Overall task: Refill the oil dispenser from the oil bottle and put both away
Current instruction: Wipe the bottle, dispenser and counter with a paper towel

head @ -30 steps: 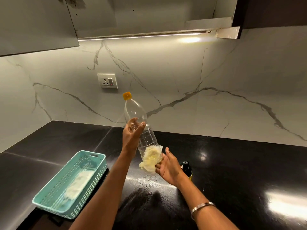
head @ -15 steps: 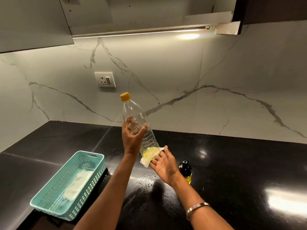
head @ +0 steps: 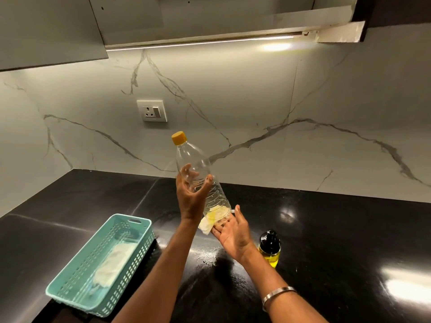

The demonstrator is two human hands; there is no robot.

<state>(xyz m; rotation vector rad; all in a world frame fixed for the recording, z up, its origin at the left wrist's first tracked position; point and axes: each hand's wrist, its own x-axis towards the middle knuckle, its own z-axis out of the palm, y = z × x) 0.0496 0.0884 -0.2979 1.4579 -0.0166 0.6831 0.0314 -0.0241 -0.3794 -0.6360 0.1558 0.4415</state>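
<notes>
A clear plastic oil bottle [head: 194, 164] with a yellow cap is held tilted in the air above the black counter; only a little yellow oil shows at its bottom. My left hand [head: 190, 194] grips its middle. My right hand [head: 233, 231] lies palm up under the bottle's base, pressing a white tissue [head: 206, 226] against it with straight fingers. The oil dispenser [head: 270, 249], a small glass bottle with a black top and yellow oil inside, stands on the counter just right of my right wrist.
A teal plastic basket [head: 130, 226] with a white cloth inside sits at the counter's front left. The black counter [head: 338, 229] stretches right. A wall socket [head: 152, 111] is on the marble backsplash, and an upper cabinet [head: 46, 31] hangs above.
The tissue in my right hand has slid from the bottle's lower side down under its base. The bottle stays tilted in my left hand.
</notes>
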